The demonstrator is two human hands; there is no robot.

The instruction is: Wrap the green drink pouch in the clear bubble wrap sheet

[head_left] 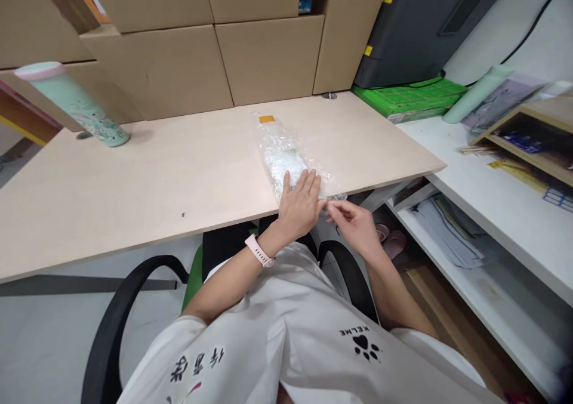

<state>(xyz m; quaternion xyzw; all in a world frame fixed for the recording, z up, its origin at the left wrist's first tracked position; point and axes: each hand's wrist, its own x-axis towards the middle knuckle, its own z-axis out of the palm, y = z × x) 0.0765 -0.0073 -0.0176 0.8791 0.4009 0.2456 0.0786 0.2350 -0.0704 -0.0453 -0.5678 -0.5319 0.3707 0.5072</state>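
A clear bubble wrap bag (280,135) lies at the front edge of the light wooden table (188,171), with a small orange label (267,119) at its far end. Something white (286,160) shows inside it; its kind I cannot make out. My left hand (301,204), with a pale pink watch band on the wrist, rests flat on the bag, fingers stretched out. Just right of it, at the bag's near corner, my right hand (353,220) has thumb and fingers pinched together. What the pinch holds, perhaps the bag's edge, is too small to tell.
A mint green tumbler (85,105) stands at the table's left. Cardboard boxes (268,58) are stacked along the back. To the right are a green box (409,98), a dark grey case (416,28) and a white side desk (483,183). Black chair armrests (107,332) flank me.
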